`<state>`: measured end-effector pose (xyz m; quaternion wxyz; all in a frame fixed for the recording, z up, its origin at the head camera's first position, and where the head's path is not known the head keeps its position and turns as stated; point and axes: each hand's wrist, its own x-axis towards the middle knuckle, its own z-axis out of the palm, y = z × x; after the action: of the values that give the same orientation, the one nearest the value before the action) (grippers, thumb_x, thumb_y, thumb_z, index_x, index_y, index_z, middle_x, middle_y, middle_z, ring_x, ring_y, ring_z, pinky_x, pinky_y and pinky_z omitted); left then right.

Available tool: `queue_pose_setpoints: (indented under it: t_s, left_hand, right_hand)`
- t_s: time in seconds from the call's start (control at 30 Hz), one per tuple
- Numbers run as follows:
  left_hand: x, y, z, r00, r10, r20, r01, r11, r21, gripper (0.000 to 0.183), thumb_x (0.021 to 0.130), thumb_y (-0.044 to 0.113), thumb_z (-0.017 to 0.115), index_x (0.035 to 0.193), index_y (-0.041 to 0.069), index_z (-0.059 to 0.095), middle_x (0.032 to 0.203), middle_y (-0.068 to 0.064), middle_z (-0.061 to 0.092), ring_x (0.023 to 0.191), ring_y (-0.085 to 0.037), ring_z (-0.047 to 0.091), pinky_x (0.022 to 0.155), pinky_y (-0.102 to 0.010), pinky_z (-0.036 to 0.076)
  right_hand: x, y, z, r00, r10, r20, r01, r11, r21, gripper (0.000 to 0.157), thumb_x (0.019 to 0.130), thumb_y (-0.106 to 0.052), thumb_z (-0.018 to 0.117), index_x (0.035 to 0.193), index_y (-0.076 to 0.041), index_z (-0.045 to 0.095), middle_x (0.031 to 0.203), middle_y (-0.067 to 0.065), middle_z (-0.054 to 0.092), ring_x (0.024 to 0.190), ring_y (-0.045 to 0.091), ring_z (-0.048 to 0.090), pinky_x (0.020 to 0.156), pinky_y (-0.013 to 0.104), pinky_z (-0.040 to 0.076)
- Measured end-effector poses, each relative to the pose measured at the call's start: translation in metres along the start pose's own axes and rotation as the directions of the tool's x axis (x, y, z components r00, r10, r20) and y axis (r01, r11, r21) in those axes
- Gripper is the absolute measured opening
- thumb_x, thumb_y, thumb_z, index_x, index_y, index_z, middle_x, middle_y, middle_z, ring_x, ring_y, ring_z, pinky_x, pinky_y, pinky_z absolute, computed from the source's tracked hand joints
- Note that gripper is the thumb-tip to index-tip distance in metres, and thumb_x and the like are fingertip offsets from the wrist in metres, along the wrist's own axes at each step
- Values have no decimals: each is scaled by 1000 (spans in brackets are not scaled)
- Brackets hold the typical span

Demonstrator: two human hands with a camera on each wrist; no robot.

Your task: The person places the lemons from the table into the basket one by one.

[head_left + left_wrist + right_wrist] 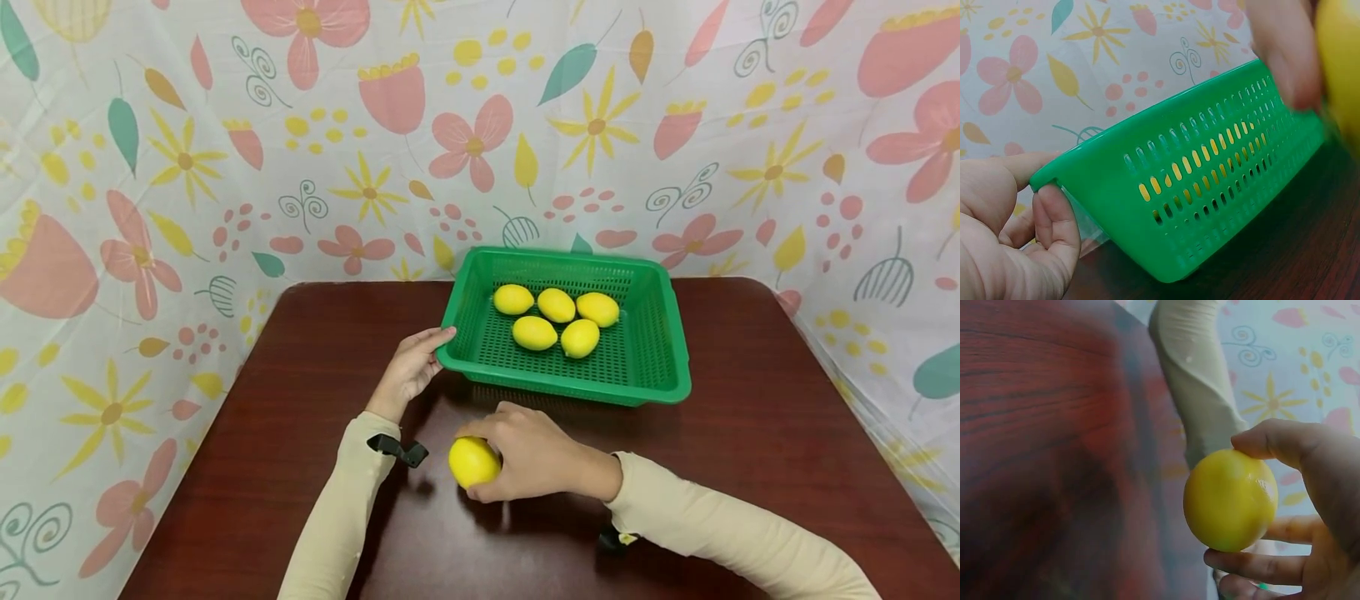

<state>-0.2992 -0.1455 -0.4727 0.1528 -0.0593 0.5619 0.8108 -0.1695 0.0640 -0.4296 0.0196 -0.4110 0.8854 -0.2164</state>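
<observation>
A green plastic basket (pixel 562 385) with slotted walls sits toward the back of the table, and several yellow lemons (pixel 535 332) lie on its floor. My left hand (pixel 411 372) grips the basket's left rim; in the left wrist view the thumb is above the rim and curled fingers (pixel 1054 215) are beneath it. In front of the basket, my right hand (pixel 528 454) holds another lemon (pixel 474 462) between thumb and fingers, above the tabletop. The right wrist view shows this lemon (pixel 1230 500) pinched, with its side facing the camera.
The dark reddish-brown table (pixel 300 358) reaches back to a flower-printed cloth (pixel 465 167) that hangs behind and at both sides. A black strap (pixel 397 450) is on the left wrist, and another black piece (pixel 615 537) shows below the right sleeve.
</observation>
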Motion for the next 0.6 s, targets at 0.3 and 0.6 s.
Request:
queue_pose_setpoints:
  t_s: [0.3,0.6]
  left_hand:
    - [-1,0,0,1000,-7,-3,7,1000,-3,44,90,20,69,123,-5,56,83,-2,65,62,-6,59,67,-20,52]
    - [-1,1,1,1000,-2,-2,2,1000,6,47,89,22,71,125,-5,56,85,-3,66,65,-6,61,68,-20,53]
  right_hand:
    - [2,6,-38,999,2,51,-1,1000,-20,57,68,-58,74,119,-35,63,97,-22,63,84,7,50,57,23,44]
    - [9,22,-68,994,-58,91,61,998,-31,59,71,-59,72,124,-35,61,106,-24,61,92,3,50,65,22,46]
